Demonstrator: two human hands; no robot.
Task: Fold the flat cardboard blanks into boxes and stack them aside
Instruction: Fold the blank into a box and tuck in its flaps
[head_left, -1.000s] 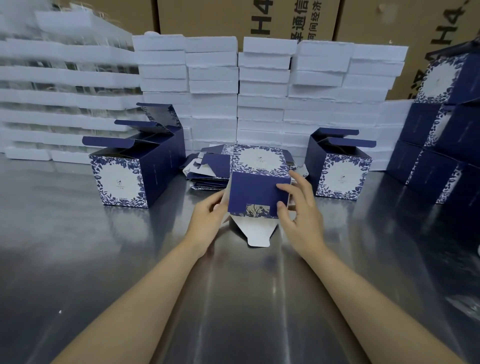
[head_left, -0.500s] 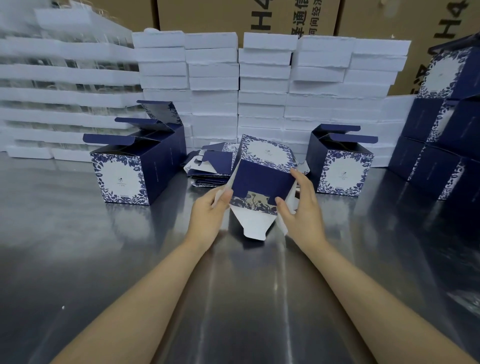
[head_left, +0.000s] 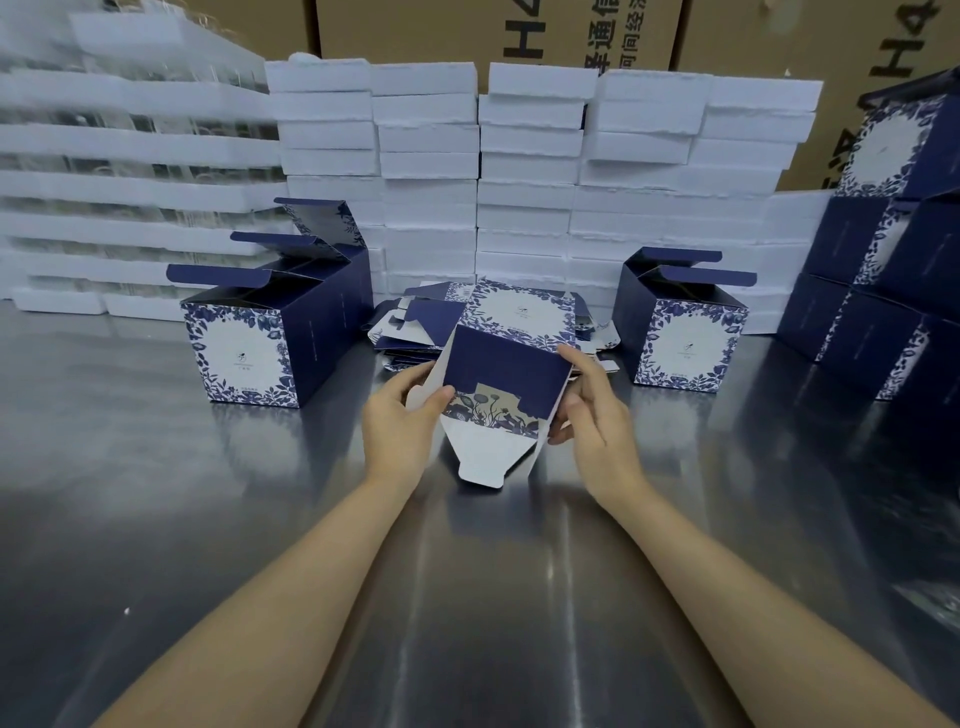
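Subject: half-formed box (head_left: 506, 364), held between both hands, tilted with its open end toward the camera
Position: above the steel table (head_left: 467, 597), centre of view, just in front of the pile of flat blanks (head_left: 415, 332)
Top panel: white medallion with a small logo, ringed by a blue leaf print
Near flap: plain navy, folded down across the opening, with a stepped notch cut in its lower edge
Below the notch: a strip of dark flowers on a beige ground
Lowest flap: white inner side showing, tapering to a rounded tongue that hangs toward the table; contact with the table cannot be told
Left hand (head_left: 397, 431): pinches the white side flap at the lower left corner, thumb in front, fingers behind
Right hand (head_left: 597, 426): grips the right edge, forefinger on the navy flap's upper corner, thumb curled at the lower corner
Left box (head_left: 244, 353): erected, standing on the table, top flaps open
Right box (head_left: 685, 338): same print, upright, top flaps open
Far right: stacked boxes (head_left: 883, 291) in several tiers
Background: white foam trays (head_left: 519, 182) piled in columns, brown cartons (head_left: 571, 36) behind them
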